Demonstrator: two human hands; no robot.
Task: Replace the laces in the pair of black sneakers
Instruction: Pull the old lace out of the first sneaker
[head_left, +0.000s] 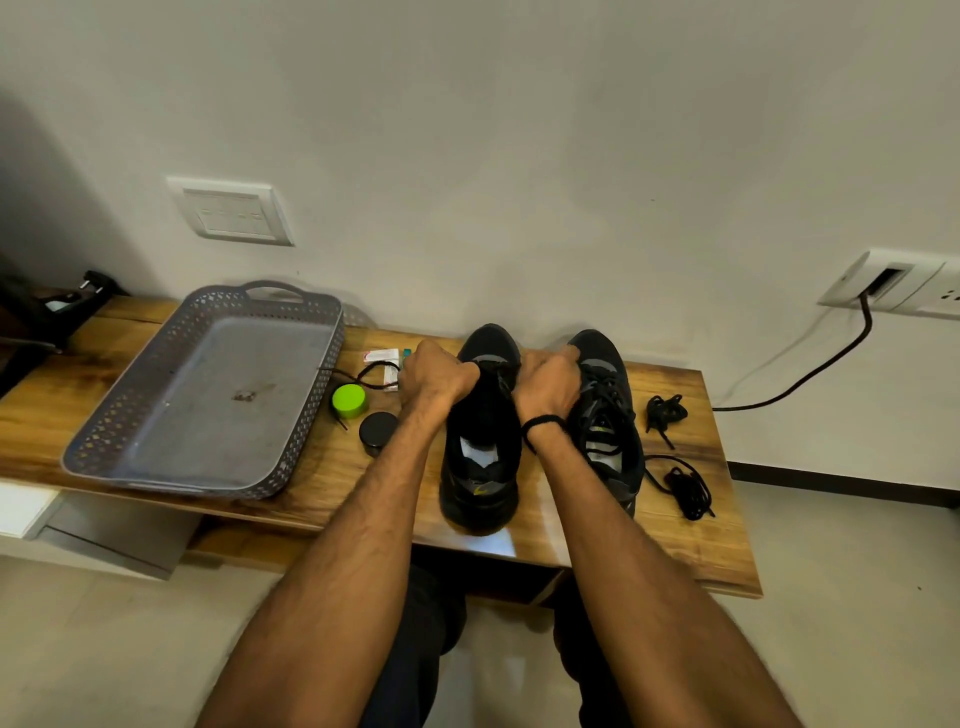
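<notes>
Here the left sneaker (480, 457) and right sneaker (608, 415) stand side by side on the table (691, 545); the left hand (436, 371) is fisted round a lace (371, 374) trailing leftward; the right hand (548, 382) curls between the shoes, and I cannot tell what it holds; loose laces (688, 486) lie right.

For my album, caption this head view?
Left hand grips black lace; right hand curls over black sneaker on wooden table.

Black sneakers (480, 441) and laces (685, 486), grey lattice-patterned tray (130, 415), lime-green lid (349, 400), brown wood-grain table (691, 561).
</notes>
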